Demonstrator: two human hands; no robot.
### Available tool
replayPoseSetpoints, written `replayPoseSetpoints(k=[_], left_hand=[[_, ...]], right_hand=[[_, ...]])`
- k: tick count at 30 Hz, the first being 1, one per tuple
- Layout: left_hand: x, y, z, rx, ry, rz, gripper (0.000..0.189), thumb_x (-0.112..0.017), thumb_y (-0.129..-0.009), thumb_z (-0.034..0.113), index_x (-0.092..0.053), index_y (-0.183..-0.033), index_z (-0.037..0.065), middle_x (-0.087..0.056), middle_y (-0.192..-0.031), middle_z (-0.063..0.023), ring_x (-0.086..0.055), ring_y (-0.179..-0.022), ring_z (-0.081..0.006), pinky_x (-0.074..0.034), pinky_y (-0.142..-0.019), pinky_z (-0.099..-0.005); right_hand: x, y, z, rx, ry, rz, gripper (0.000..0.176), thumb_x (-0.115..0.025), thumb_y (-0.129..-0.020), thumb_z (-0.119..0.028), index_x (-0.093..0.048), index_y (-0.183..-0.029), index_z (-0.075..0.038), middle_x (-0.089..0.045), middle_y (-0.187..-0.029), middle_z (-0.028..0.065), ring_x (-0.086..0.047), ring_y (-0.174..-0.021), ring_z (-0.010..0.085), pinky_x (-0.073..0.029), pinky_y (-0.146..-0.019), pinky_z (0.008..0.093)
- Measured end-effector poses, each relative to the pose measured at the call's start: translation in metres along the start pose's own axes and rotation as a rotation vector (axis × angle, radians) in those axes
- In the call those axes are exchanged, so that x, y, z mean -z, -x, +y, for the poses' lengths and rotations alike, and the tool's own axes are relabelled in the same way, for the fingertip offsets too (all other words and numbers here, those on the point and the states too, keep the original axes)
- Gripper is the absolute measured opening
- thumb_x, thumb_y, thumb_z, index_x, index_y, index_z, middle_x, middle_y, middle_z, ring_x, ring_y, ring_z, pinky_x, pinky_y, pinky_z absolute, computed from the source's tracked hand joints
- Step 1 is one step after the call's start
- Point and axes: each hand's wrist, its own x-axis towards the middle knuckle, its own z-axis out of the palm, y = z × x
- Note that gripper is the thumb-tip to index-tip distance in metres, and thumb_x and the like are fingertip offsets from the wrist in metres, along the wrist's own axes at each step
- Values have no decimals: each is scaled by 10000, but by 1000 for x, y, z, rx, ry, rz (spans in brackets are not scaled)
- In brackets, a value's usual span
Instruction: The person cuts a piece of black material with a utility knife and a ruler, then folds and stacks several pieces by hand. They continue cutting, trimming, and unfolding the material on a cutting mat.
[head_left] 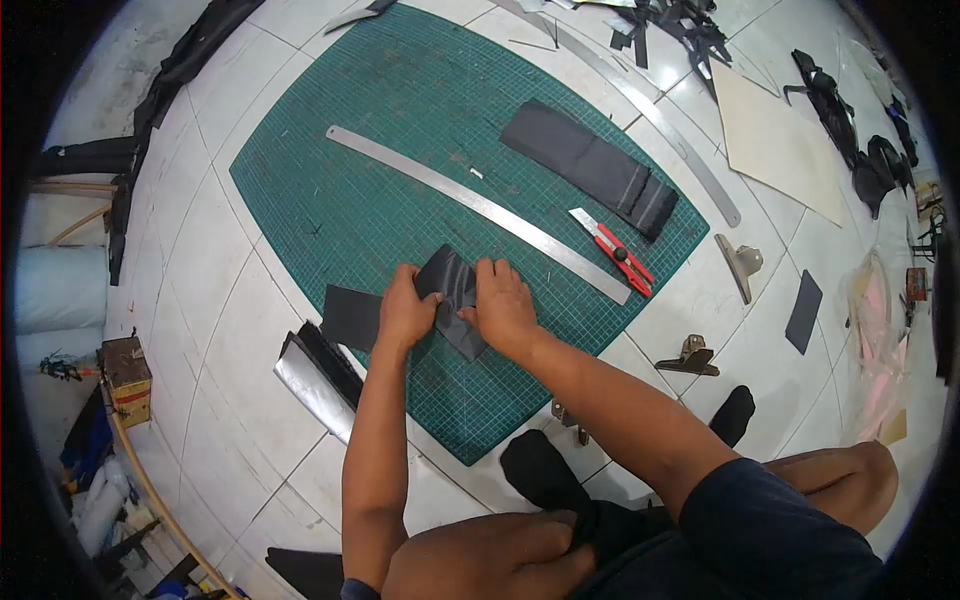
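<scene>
Between my two hands is a dark grey piece of fabric (450,285) with lighter stripes, held over the near part of the green cutting mat (380,90). My left hand (405,308) grips its left side, thumb on top. On the right side, my right hand (500,300) has its fingers and thumb closed on the same piece. Another dark grey piece (352,317) lies flat beside my left hand. Beyond the hands, a steel ruler (480,205) lies slantwise on the mat. A red utility knife (615,250) with its blade out rests right of the ruler.
A stack of dark fabric strips (590,160) lies on the mat's right. Another long ruler (680,140) is on the tiles beyond. Metal clips (738,268) and a cream sheet (780,145) lie to the right. Silver and black sheets (315,375) sit at left.
</scene>
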Motion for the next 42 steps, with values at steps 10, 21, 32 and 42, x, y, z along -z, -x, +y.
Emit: replayPoseSetpoints(k=[10, 21, 32, 42], left_hand=[[14, 22, -9, -109, 358, -125, 392, -744, -877, 187, -655, -1170, -59, -701, -1102, -175, -671, -1022, -299, -505, -893, -382], [6, 80, 85, -235, 829, -216, 635, -768, -846, 164, -503, -1400, 5, -597, -1184, -79, -575, -1057, -169, -470, -958, -320], [-5, 57, 69, -52, 630, -180, 399, -675, -960, 198, -591, -1301, 9, -606, -1155, -62, -570, -1065, -164, -453, -961, -315], [-10, 38, 57, -46, 353, -143, 462, -676, -969, 308, -586, -1315, 15, -626, -1196, -85, -592, -1069, -189, -467, -918, -321]], right_hand=[[18, -1, 15, 172, -114, 144, 566, -783, -836, -327, -543, -1262, -40, -588, -1214, 200, -587, -1133, 402, -488, -945, 477], [166, 34, 96, 449, -275, -168, 314, -603, -989, -309, -630, -1117, -24, -674, -1029, 232, -648, -1004, 419, -511, -861, 479], [439, 227, 371, -561, -573, 315, 388, -661, -992, -311, -617, -1222, -2, -694, -1031, 79, -654, -873, 149, -545, -790, 322], [363, 249, 490, -688, -903, 623, 320, -638, -1008, -241, -617, -1197, 16, -708, -1023, 86, -670, -860, 169, -553, -767, 334]])
